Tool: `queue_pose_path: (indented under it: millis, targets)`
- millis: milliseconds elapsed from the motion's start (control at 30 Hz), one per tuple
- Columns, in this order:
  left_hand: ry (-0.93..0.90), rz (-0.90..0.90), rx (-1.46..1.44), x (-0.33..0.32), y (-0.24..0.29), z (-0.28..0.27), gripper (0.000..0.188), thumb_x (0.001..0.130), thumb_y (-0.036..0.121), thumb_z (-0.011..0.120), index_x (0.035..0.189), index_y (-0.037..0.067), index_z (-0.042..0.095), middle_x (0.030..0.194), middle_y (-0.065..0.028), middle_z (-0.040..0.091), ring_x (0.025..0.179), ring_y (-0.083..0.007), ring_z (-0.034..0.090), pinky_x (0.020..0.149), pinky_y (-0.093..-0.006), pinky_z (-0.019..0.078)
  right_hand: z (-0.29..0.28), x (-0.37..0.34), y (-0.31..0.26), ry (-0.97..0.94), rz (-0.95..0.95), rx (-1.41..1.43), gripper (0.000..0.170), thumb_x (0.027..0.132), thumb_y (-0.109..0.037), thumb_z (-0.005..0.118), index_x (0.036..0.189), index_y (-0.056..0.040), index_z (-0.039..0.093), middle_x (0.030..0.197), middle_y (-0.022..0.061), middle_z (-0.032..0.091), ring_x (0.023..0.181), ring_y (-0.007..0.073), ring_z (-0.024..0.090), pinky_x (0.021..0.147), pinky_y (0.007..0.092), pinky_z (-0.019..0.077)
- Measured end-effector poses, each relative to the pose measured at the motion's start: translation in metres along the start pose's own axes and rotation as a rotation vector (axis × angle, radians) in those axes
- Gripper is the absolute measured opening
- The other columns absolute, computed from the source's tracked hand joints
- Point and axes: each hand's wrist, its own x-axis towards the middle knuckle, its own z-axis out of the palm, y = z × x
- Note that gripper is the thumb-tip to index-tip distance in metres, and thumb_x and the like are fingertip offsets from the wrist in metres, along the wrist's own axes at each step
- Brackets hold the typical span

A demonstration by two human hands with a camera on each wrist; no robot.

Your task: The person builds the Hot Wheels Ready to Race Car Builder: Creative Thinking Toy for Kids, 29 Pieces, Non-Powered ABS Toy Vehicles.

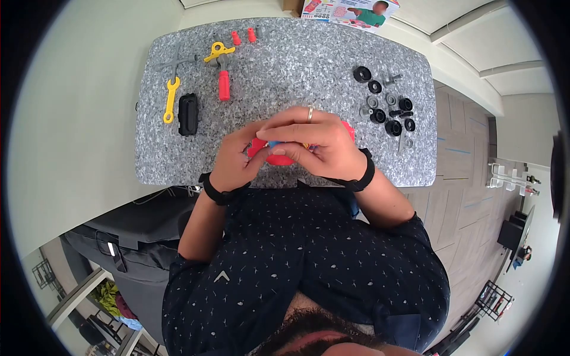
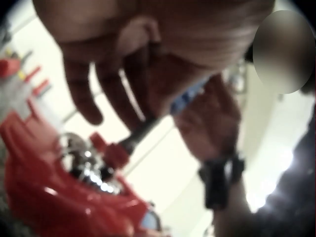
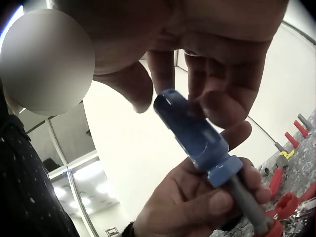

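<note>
A blue-handled screwdriver (image 3: 197, 136) stands tilted, its grey shaft reaching down to a red part in the right wrist view. My left hand (image 1: 236, 157) pinches it low, around the collar and shaft. At the upper handle, my right hand (image 1: 335, 142) has its fingers curled loosely around the blue grip, with the thumb (image 3: 136, 89) held apart. Under both hands lies a red toy body (image 2: 69, 197) with a shiny silver piece (image 2: 89, 168) set in it. The hands cover most of the toy in the head view.
On the speckled table (image 1: 297, 65), a yellow wrench (image 1: 171, 101), black tray (image 1: 188, 114), red-handled hammer (image 1: 224, 86) and yellow piece (image 1: 218, 51) lie left. Two red pieces (image 1: 236, 38) stand at the back. Several black wheels (image 1: 393, 127) and grey parts are at right; a box (image 1: 350, 13) is behind.
</note>
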Motion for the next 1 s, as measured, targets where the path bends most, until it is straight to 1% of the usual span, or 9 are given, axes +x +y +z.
queue_pose_path:
  millis: [133,233,300,633,733,800,833,900,1000]
  targets:
    - [-0.007,-0.018,-0.064,0.001,0.002,0.003,0.049,0.094,0.007,0.08,0.142,0.002,0.07,0.128,-0.017,0.08,0.12,-0.0319,0.079,0.103,-0.0417,0.0599,-0.002,-0.005,-0.009,-0.022,0.188,-0.032,0.036,0.09,-0.011,0.092,0.124,-0.0079,0.083,0.128,0.0091,0.075,0.085,0.0196,0.074,0.072,0.0317,0.0606]
    - [-0.004,-0.045,-0.091,0.0,-0.007,0.003,0.052,0.094,0.007,0.08,0.144,0.002,0.069,0.129,-0.0171,0.08,0.122,-0.0316,0.079,0.105,-0.0412,0.0596,-0.002,0.001,-0.019,0.024,0.207,0.103,0.034,0.089,-0.012,0.094,0.121,-0.0078,0.084,0.123,0.0065,0.075,0.082,0.0138,0.071,0.067,0.0293,0.0577]
    - [0.016,-0.052,-0.031,-0.001,-0.006,0.003,0.053,0.094,0.007,0.08,0.145,0.002,0.069,0.13,-0.0166,0.08,0.123,-0.0307,0.078,0.106,-0.0407,0.0592,0.0,-0.002,-0.002,0.017,0.07,0.042,0.038,0.087,-0.014,0.096,0.122,-0.0081,0.083,0.121,0.006,0.074,0.079,0.0126,0.068,0.065,0.0292,0.0569]
    - [-0.03,-0.033,-0.013,-0.001,-0.008,0.001,0.051,0.096,0.01,0.081,0.144,0.002,0.069,0.129,-0.0181,0.08,0.12,-0.0334,0.079,0.103,-0.0417,0.0599,0.002,-0.003,-0.012,0.02,0.141,0.042,0.032,0.086,-0.013,0.096,0.114,-0.0061,0.082,0.119,0.0064,0.073,0.086,0.0172,0.071,0.068,0.0307,0.0587]
    - [-0.027,-0.002,0.003,0.003,0.0,0.0,0.051,0.095,0.013,0.083,0.143,0.003,0.069,0.13,-0.017,0.079,0.12,-0.034,0.079,0.102,-0.0422,0.0597,0.004,-0.003,0.004,0.035,-0.029,-0.045,0.038,0.085,-0.015,0.097,0.118,-0.0069,0.082,0.12,0.0082,0.073,0.091,0.0209,0.072,0.073,0.0323,0.0601]
    - [-0.02,-0.043,-0.062,0.002,0.002,0.003,0.054,0.093,0.016,0.086,0.143,0.004,0.069,0.132,-0.016,0.078,0.123,-0.0354,0.076,0.105,-0.0444,0.0585,0.0,-0.006,-0.009,-0.005,0.13,-0.055,0.036,0.087,-0.012,0.094,0.12,-0.0068,0.082,0.124,0.0099,0.074,0.095,0.0246,0.074,0.078,0.0352,0.0615]
    - [-0.03,0.029,0.034,0.004,0.003,0.003,0.058,0.092,0.019,0.087,0.145,0.005,0.069,0.136,-0.0153,0.076,0.128,-0.0363,0.073,0.108,-0.0464,0.056,-0.002,-0.006,-0.015,-0.026,0.209,-0.06,0.035,0.088,-0.011,0.093,0.121,-0.0068,0.082,0.126,0.0108,0.074,0.097,0.0265,0.075,0.081,0.0366,0.0622]
    - [-0.05,0.171,0.228,0.01,0.004,0.001,0.066,0.088,0.025,0.09,0.148,0.006,0.067,0.143,-0.014,0.073,0.136,-0.038,0.067,0.115,-0.0504,0.0512,0.002,-0.004,-0.014,0.014,0.131,-0.026,0.037,0.089,-0.007,0.092,0.124,-0.0061,0.083,0.125,0.0092,0.075,0.093,0.0181,0.072,0.072,0.0287,0.0581]
    - [-0.057,0.153,0.437,0.009,-0.008,0.006,0.076,0.084,0.033,0.092,0.151,0.008,0.066,0.15,-0.013,0.068,0.146,-0.0388,0.057,0.123,-0.0546,0.0411,0.001,-0.002,-0.012,-0.024,0.071,0.005,0.042,0.086,-0.008,0.095,0.126,-0.0063,0.084,0.124,0.008,0.075,0.092,0.0142,0.072,0.068,0.0254,0.057]
